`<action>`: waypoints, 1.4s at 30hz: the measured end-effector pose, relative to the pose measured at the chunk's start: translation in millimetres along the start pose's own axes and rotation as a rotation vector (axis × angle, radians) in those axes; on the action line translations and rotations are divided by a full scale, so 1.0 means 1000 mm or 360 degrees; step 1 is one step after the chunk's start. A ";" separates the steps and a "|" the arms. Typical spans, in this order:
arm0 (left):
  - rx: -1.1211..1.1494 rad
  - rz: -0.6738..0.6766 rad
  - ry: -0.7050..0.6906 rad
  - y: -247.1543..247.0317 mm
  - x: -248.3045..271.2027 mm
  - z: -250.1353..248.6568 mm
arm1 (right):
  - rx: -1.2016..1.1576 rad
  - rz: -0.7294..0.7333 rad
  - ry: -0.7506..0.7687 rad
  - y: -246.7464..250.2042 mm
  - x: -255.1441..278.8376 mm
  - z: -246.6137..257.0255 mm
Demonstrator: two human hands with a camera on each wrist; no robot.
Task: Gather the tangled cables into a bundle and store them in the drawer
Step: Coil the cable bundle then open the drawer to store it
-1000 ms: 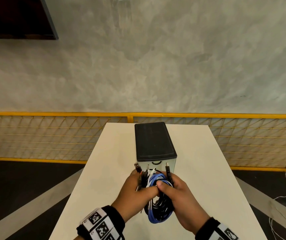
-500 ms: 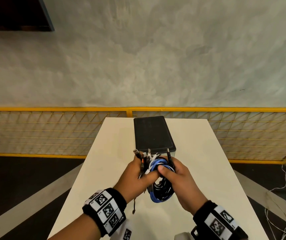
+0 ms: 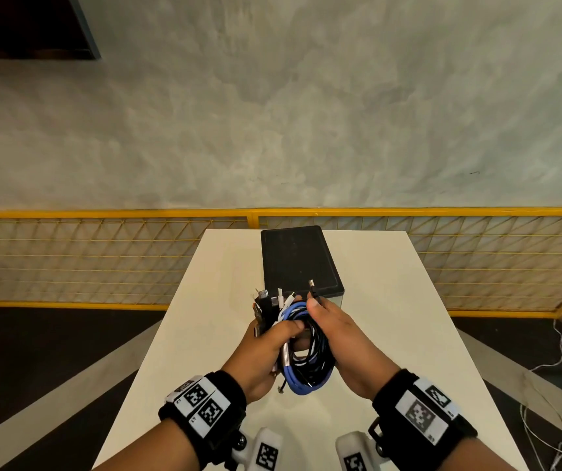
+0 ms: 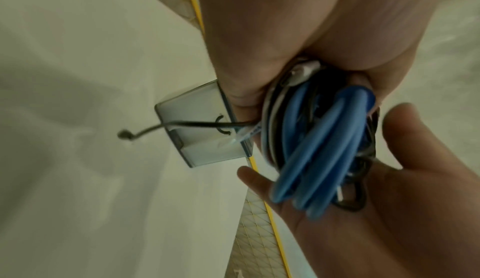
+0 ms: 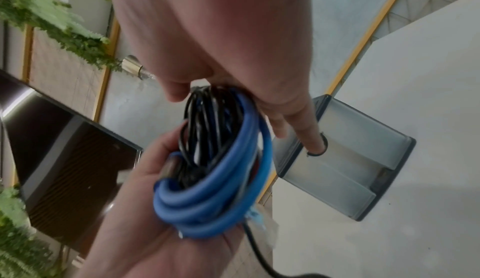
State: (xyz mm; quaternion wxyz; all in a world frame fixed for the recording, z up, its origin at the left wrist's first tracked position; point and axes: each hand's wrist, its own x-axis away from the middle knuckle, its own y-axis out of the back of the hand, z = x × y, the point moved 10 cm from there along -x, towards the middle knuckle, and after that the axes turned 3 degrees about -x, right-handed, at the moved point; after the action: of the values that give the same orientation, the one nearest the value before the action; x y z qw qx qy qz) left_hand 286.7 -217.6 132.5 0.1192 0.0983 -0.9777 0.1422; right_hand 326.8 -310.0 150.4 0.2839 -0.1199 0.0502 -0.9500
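Over the white tabletop (image 3: pixel 391 334), near the drawer box (image 3: pixel 298 260), both hands, left (image 3: pixel 262 351) and right (image 3: pixel 344 338), grip the cables (image 3: pixel 307 355) together.

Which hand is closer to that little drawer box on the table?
Right. The right hand reaches just short of the drawer box; the left hand sits farther back, both holding the cable bundle.

— What is seen of the cable bundle (image 3: pixel 301 348)?
— Smooth rubbery sheaths in blue, black and white are shown, with bright metal plug tips.
— And the drawer unit (image 3: pixel 299 263)?
— A matt, finely textured black top is presented; its fronts (image 5: pixel 345 159) look like frosted translucent plastic.
— The table (image 3: pixel 408 334)?
— A smooth, matt off-white top is seen.
— The wrist bands (image 3: pixel 205 407)?
— Black cloth, with printed white marker panels.
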 end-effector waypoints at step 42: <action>0.0222 0.0115 0.0329 0.012 0.003 0.018 | -0.0244 0.0265 -0.0302 -0.026 0.007 -0.017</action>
State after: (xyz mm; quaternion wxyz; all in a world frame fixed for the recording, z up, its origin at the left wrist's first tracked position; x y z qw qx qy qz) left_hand 277.3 -211.9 113.1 0.2071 0.0560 -0.9508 0.2235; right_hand 303.3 -291.2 139.4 0.3551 -0.2259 0.1054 -0.9010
